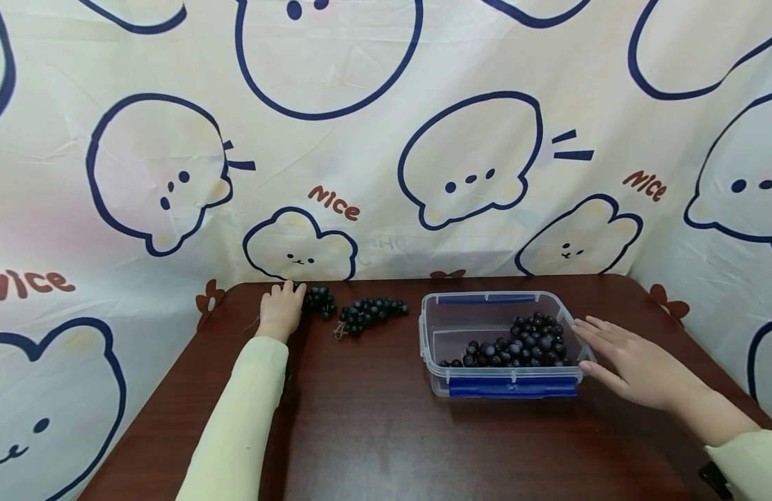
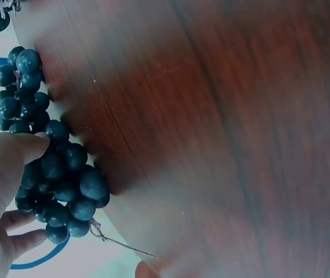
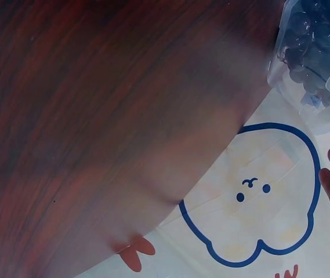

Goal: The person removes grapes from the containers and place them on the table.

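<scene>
At the table's back left, my left hand (image 1: 281, 311) reaches over a bunch of dark grapes. In the left wrist view, thumb and fingers (image 2: 28, 240) curl round that bunch of grapes (image 2: 66, 188), and a thin stem trails from its end. A second bunch of grapes (image 1: 372, 313) lies just to the right. My right hand (image 1: 636, 362) is at the right side of a clear plastic box (image 1: 432, 341), its fingers straight and fingertips right at the rim. Inside the box, more dark grapes (image 1: 539, 341) are heaped toward the right.
The dark red-brown wooden table (image 1: 373, 431) carries everything. Blue clip flaps (image 1: 514, 387) run along the box's front and back; it has no lid on. A pale cloth (image 1: 373, 153) with cartoon outlines hangs behind the table and along its sides.
</scene>
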{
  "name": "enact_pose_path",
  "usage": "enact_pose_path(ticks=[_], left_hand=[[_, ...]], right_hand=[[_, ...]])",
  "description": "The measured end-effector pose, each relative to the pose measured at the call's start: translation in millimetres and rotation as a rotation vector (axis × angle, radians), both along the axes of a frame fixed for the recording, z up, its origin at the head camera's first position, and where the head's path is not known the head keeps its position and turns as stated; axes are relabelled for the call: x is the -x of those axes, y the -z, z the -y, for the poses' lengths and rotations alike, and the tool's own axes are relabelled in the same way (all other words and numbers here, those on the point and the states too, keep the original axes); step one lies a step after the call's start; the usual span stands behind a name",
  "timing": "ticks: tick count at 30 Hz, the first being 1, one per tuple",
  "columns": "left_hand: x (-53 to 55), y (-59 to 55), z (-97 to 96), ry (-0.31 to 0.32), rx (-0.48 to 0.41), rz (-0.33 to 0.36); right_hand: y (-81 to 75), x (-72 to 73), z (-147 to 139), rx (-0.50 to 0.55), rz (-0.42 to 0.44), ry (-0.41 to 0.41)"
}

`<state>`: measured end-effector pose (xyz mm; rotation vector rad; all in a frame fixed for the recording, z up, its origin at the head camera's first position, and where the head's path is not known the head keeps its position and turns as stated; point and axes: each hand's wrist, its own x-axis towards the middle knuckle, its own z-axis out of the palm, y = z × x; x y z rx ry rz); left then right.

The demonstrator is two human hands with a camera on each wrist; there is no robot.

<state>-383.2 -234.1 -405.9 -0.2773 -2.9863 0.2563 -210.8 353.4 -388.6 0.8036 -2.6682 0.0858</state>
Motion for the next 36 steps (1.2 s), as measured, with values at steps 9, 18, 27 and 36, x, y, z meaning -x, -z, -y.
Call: enact_pose_path(ticks=[9,18,27,36], left_hand=[[-4.8,-1.4,2.7,-0.001,-0.021,0.005],[-5.3,-3.0,4.6,0.005,-0.015,-0.017],[-8.2,-13.0,3.1,0.033,-0.015,-0.089],[-15.4,-24.9,-9.3,0.1,0.016,-0.167]], right_hand=[[0.6,-0.8,0,-0.003,-0.005,-0.001],[0.3,-1.4,1,-0.003,0.002,0.002],[-1.4,-1.5,1,0.002,0.008,0.009],[-0.2,-1.0,1,-0.003,-0.003,-0.003]])
